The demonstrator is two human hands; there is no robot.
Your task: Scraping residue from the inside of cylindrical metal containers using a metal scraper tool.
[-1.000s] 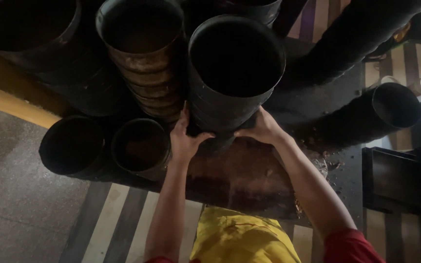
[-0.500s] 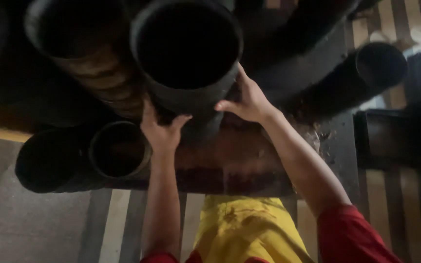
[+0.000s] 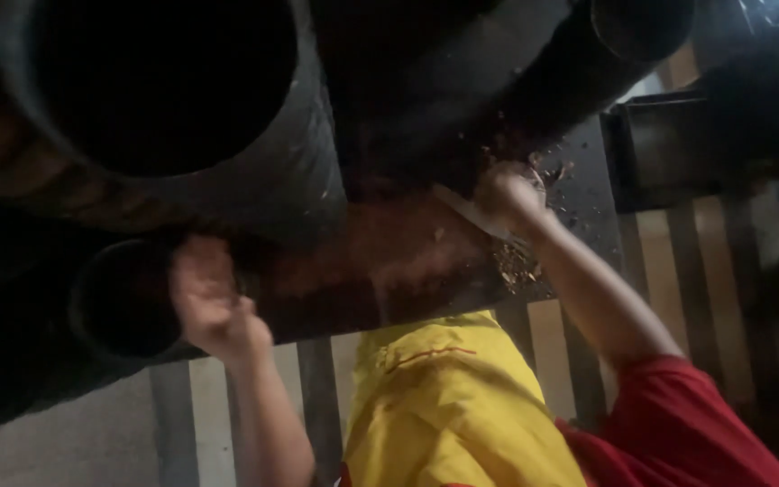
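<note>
Both hands work apart: your left hand (image 3: pixel 214 311) cups the big black ribbed pipe (image 3: pixel 227 126) at ten o'clock; your right hand (image 3: pixel 508 197) pinches a pale flat strip (image 3: pixel 462 206). Steady the pipe.

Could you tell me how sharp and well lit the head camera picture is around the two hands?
Head view: dim overall, the big black ribbed plastic pipe nearly swallowed by shadow; the left hand is smeared by motion blur; the right hand, on the rusty brown metal tabletop, is soft too; brightest is the yellow garment.
</note>
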